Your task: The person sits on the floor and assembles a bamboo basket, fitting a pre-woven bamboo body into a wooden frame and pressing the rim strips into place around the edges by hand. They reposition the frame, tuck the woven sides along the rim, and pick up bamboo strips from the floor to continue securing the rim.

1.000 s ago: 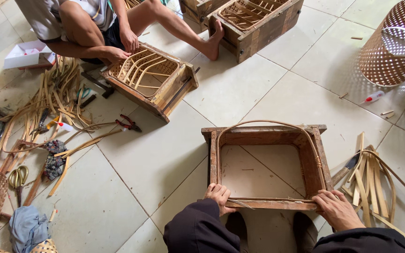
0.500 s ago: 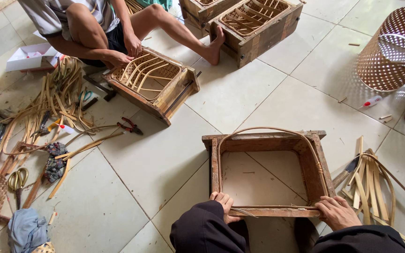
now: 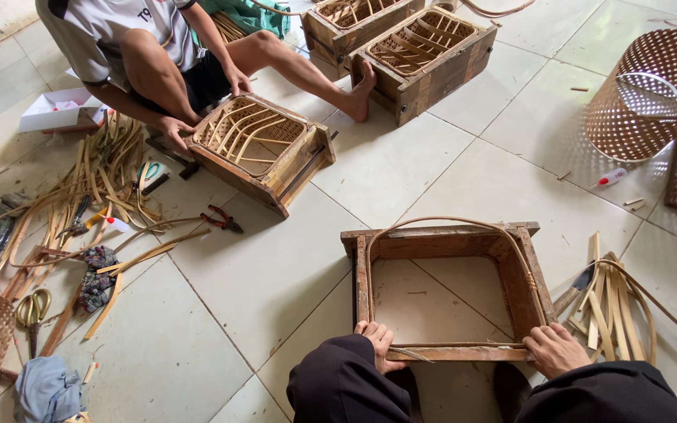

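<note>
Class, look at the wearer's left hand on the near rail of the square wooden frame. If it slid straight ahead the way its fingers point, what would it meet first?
The left hand points into the square wooden frame. It would probably cross bare floor tile, then meet the far rail and the thin cane strip bent along it; depth is uncertain.

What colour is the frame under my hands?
Dark reddish-brown wood, worn, with a pale tan cane strip bent inside the frame. Head view shows it best.

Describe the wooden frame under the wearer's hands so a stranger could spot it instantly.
On the pale tiled floor, nearest the camera, lies a square open brown wooden frame. The left hand and right hand grip its near rail. Unlike the other frames, which are filled with woven cane, it shows bare tile inside, with only one thin cane strip looped around its rim.
</note>
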Demonstrator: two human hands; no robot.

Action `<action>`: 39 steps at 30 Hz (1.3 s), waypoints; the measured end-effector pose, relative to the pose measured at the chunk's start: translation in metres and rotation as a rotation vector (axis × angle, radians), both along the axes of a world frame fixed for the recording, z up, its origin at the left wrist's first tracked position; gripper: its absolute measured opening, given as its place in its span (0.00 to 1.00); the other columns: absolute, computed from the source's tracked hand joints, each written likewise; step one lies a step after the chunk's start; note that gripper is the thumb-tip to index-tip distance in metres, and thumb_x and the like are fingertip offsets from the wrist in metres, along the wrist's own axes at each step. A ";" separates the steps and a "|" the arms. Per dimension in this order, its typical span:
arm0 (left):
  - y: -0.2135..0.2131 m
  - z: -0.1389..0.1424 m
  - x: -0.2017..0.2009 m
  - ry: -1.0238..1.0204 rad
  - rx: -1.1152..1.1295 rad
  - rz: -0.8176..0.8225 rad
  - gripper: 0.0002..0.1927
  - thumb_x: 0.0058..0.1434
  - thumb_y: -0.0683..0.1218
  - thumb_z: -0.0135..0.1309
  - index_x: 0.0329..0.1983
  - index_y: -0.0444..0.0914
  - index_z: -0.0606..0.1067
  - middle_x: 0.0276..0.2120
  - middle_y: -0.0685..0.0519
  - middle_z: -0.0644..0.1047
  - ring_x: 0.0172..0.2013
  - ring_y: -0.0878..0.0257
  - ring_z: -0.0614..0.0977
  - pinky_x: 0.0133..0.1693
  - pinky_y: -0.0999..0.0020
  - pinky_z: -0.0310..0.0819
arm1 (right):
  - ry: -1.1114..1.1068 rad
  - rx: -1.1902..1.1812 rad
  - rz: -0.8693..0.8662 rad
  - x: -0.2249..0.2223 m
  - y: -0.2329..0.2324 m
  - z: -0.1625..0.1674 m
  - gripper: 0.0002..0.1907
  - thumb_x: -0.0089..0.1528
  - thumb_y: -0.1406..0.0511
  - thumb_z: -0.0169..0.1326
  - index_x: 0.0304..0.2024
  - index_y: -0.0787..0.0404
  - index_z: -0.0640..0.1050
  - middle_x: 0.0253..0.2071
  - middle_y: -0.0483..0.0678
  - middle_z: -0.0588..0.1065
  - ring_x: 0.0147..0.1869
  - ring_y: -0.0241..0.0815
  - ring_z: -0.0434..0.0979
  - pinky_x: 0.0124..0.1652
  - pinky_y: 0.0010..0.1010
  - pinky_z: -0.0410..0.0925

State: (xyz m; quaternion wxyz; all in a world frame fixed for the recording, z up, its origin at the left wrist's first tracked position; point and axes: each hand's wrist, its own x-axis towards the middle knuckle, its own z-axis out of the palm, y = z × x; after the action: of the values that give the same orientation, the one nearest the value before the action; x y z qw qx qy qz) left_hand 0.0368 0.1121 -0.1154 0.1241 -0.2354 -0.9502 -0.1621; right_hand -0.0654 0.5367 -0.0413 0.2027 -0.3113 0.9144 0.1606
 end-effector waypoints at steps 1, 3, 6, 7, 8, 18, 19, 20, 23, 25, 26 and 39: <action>-0.001 0.001 0.001 0.009 -0.005 -0.014 0.35 0.45 0.69 0.69 0.39 0.39 0.73 0.38 0.51 0.72 0.45 0.54 0.74 0.54 0.54 0.60 | 0.016 -0.029 0.008 0.001 -0.002 0.000 0.21 0.63 0.52 0.55 0.56 0.49 0.70 0.53 0.42 0.67 0.65 0.40 0.63 0.69 0.38 0.51; -0.002 0.004 0.002 0.025 -0.010 -0.022 0.35 0.45 0.69 0.69 0.39 0.39 0.73 0.38 0.50 0.72 0.45 0.54 0.74 0.54 0.54 0.60 | 0.042 -0.049 0.022 0.004 -0.005 0.002 0.22 0.63 0.54 0.55 0.56 0.51 0.70 0.54 0.42 0.67 0.64 0.40 0.64 0.67 0.38 0.53; -0.004 0.009 0.005 0.045 -0.007 -0.015 0.35 0.45 0.70 0.69 0.40 0.39 0.73 0.38 0.50 0.73 0.45 0.54 0.75 0.54 0.55 0.61 | 0.068 -0.040 0.033 0.009 -0.010 0.004 0.22 0.63 0.57 0.54 0.57 0.52 0.68 0.53 0.42 0.67 0.63 0.40 0.66 0.66 0.38 0.55; -0.004 0.011 0.005 0.056 -0.001 -0.019 0.35 0.46 0.70 0.68 0.40 0.39 0.73 0.38 0.51 0.73 0.46 0.54 0.75 0.54 0.55 0.61 | 0.076 -0.047 0.028 0.010 -0.010 0.004 0.21 0.63 0.58 0.54 0.57 0.52 0.68 0.51 0.41 0.68 0.63 0.39 0.66 0.66 0.37 0.56; -0.004 0.013 0.006 0.066 0.006 -0.026 0.34 0.47 0.70 0.68 0.40 0.39 0.73 0.38 0.51 0.73 0.46 0.55 0.75 0.54 0.56 0.61 | 0.085 -0.054 0.021 0.012 -0.011 0.005 0.21 0.63 0.59 0.53 0.58 0.51 0.67 0.50 0.40 0.68 0.63 0.38 0.67 0.66 0.36 0.56; -0.004 0.021 0.009 0.054 0.019 -0.006 0.35 0.46 0.70 0.68 0.39 0.39 0.74 0.37 0.50 0.73 0.46 0.54 0.76 0.54 0.55 0.61 | 0.059 -0.008 0.026 0.012 -0.012 0.005 0.21 0.63 0.60 0.54 0.57 0.54 0.66 0.53 0.43 0.68 0.65 0.40 0.65 0.66 0.36 0.56; -0.004 0.021 0.008 0.058 0.017 -0.010 0.35 0.46 0.70 0.68 0.39 0.39 0.74 0.37 0.51 0.73 0.45 0.55 0.75 0.54 0.56 0.61 | 0.065 -0.015 0.022 0.012 -0.012 0.005 0.20 0.63 0.60 0.53 0.56 0.53 0.67 0.52 0.42 0.68 0.65 0.40 0.66 0.65 0.36 0.57; -0.004 0.021 0.008 0.060 0.018 -0.008 0.34 0.46 0.70 0.68 0.39 0.39 0.74 0.37 0.51 0.73 0.45 0.55 0.75 0.53 0.56 0.62 | 0.072 -0.022 0.017 0.013 -0.012 0.005 0.19 0.63 0.60 0.53 0.54 0.53 0.67 0.52 0.42 0.68 0.65 0.39 0.66 0.65 0.35 0.57; -0.004 0.020 0.008 0.055 0.014 -0.006 0.33 0.47 0.69 0.68 0.39 0.39 0.74 0.36 0.51 0.73 0.45 0.56 0.75 0.52 0.57 0.62 | 0.089 -0.030 0.053 0.013 -0.011 0.006 0.21 0.61 0.61 0.53 0.57 0.53 0.68 0.52 0.43 0.69 0.64 0.40 0.66 0.64 0.36 0.57; -0.004 0.019 0.008 0.056 0.011 -0.008 0.33 0.47 0.68 0.67 0.39 0.39 0.74 0.36 0.51 0.73 0.44 0.56 0.75 0.52 0.57 0.62 | 0.086 -0.026 0.067 0.014 -0.011 0.006 0.20 0.61 0.61 0.53 0.55 0.54 0.68 0.51 0.42 0.69 0.63 0.40 0.67 0.62 0.34 0.59; -0.004 0.018 0.009 0.054 0.017 -0.010 0.32 0.47 0.68 0.67 0.39 0.39 0.74 0.36 0.51 0.73 0.44 0.56 0.75 0.51 0.58 0.63 | 0.083 -0.023 0.071 0.016 -0.010 0.007 0.19 0.61 0.61 0.54 0.53 0.54 0.68 0.51 0.42 0.69 0.62 0.40 0.68 0.62 0.33 0.60; -0.006 0.033 0.024 0.060 0.017 -0.080 0.28 0.49 0.64 0.67 0.39 0.39 0.74 0.35 0.53 0.73 0.41 0.59 0.75 0.47 0.61 0.65 | 0.200 -0.051 0.178 0.048 -0.037 0.044 0.17 0.59 0.59 0.57 0.48 0.56 0.71 0.43 0.43 0.70 0.50 0.42 0.71 0.51 0.33 0.64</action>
State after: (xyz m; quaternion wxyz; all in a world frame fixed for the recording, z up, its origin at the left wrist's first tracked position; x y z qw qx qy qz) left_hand 0.0606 0.1059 -0.0823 0.1481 -0.2769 -0.9345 -0.1678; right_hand -0.0178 0.4993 0.0032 0.0877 -0.3786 0.9026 0.1850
